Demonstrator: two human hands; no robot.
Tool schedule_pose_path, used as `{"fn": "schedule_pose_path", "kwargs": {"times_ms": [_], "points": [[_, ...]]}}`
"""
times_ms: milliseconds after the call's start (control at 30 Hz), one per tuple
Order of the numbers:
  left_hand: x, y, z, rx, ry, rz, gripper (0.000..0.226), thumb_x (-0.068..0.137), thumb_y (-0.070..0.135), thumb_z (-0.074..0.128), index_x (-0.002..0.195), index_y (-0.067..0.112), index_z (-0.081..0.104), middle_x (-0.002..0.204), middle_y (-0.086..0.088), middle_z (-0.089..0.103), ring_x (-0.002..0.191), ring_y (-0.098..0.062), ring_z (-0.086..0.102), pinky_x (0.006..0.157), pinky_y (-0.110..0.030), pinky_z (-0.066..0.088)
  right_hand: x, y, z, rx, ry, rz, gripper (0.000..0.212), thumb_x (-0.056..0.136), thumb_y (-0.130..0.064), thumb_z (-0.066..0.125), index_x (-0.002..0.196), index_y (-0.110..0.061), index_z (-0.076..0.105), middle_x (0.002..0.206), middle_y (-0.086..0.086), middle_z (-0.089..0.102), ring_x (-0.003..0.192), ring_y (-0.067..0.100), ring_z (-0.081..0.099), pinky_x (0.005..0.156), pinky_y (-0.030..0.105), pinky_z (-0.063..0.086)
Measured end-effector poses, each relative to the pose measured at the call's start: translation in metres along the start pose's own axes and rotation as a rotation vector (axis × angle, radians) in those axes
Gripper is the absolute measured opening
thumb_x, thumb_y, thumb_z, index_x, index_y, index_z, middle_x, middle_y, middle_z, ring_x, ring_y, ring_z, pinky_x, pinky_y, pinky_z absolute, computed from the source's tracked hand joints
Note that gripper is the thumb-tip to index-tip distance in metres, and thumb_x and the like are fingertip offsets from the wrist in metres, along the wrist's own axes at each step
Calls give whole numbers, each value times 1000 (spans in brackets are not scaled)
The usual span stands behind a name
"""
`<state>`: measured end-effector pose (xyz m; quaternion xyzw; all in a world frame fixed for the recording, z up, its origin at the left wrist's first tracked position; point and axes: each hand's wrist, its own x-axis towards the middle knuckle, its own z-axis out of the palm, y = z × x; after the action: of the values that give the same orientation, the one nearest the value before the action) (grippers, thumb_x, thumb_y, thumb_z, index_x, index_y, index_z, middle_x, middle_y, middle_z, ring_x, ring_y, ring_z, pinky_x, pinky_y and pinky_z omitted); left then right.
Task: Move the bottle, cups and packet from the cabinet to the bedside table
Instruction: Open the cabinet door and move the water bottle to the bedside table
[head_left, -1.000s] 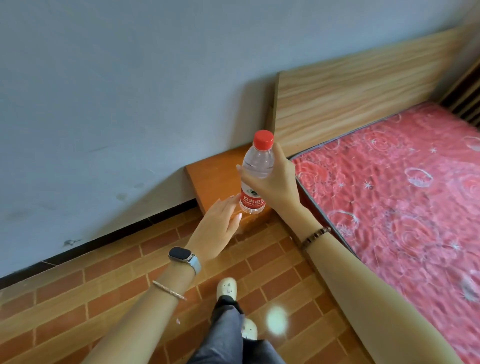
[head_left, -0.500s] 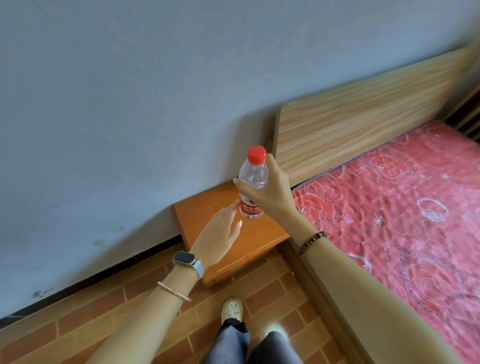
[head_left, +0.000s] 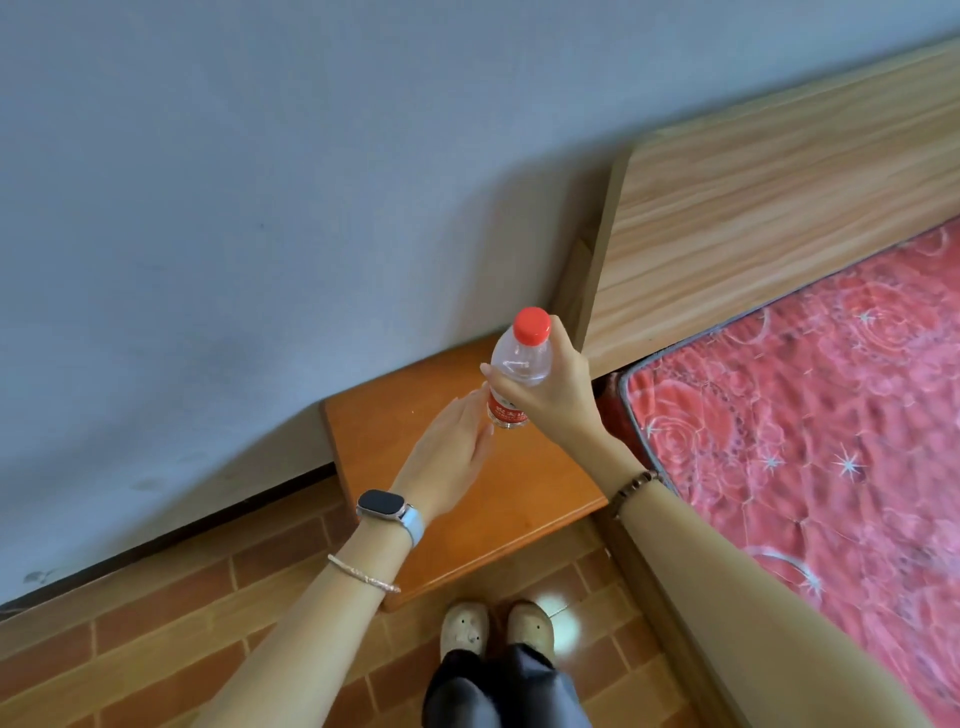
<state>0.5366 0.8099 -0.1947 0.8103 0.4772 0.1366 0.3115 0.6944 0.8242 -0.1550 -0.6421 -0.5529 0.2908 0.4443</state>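
Writing in white on the red label of the clear plastic bottle with a red cap (head_left: 519, 366) is too small to read. The right hand (head_left: 553, 395) grips the bottle upright above the orange wooden bedside table (head_left: 395, 421), while the left hand (head_left: 449, 454), fingers loosely extended, nearly touches its base. Since half a second ago, more of the tabletop has come into sight under the hands.

The bottle (head_left: 519, 371), clear plastic with a red cap and a red label round its lower half, is standing roughly upright in the air above the bedside table (head_left: 395, 441), an orange-brown wooden top sitting against the wall.
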Motion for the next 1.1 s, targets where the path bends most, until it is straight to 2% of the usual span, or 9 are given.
{"fn": "schedule_pose_path", "kwargs": {"times_ms": [67,233,300,400,467,633,933,1100], "points": [[17,-21,23,5,-3,11,48,102,32,32,148,23,23,147,0,41,136,-15,36,114,-30,28,7,32,13,35,-7,2,42,76,-31,81,101,-21,49,88,-15,59,85,7,61,75,27,56],[48,-65,75,-13,33,33,40,100,21,37,140,17,35,127,-2,54,115,-15,49,97,-27,41,25,106,43,66,-30,-15,43,76,-30,81,104,-20,49,91,-12,59,84,5,61,73,18,53],[57,-80,94,-26,45,44,39,99,17,39,137,17,36,124,-3,55,111,-15,49,94,-25,40,30,131,54,62,-49,-13,44,76,-32,81,106,-21,50,94,-10,61,87,7,63,74,20,55],[67,-104,121,-21,41,46,39,96,13,41,135,15,38,119,-3,56,106,-17,50,91,-33,44,33,164,69,36,-71,-19,45,76,-35,81,104,-21,50,94,-6,63,87,11,64,76,29,57],[70,-116,133,-23,41,37,41,96,13,41,136,16,37,120,-2,56,107,-17,50,93,-32,43,34,178,78,19,-79,-15,44,75,-36,81,103,-22,49,94,-8,63,87,11,63,75,29,57],[71,-135,147,-29,47,33,40,95,16,41,135,17,38,119,2,55,109,-12,49,93,-32,43,37,194,93,16,-75,-11,47,74,-38,82,105,-26,48,96,-12,62,90,10,63,75,23,57],[75,-140,149,-21,52,-3,39,98,19,41,136,20,37,119,5,55,107,-9,52,95,-29,45,42,194,99,26,-114,17,49,73,-37,83,104,-28,46,95,-9,63,86,9,64,69,16,52],[68,-134,147,-74,46,-15,42,97,15,43,138,18,33,118,0,55,106,-16,53,89,-31,46,30,212,97,-89,-95,31,66,68,-37,85,118,-27,44,113,-9,55,104,9,56,79,22,53]]}}
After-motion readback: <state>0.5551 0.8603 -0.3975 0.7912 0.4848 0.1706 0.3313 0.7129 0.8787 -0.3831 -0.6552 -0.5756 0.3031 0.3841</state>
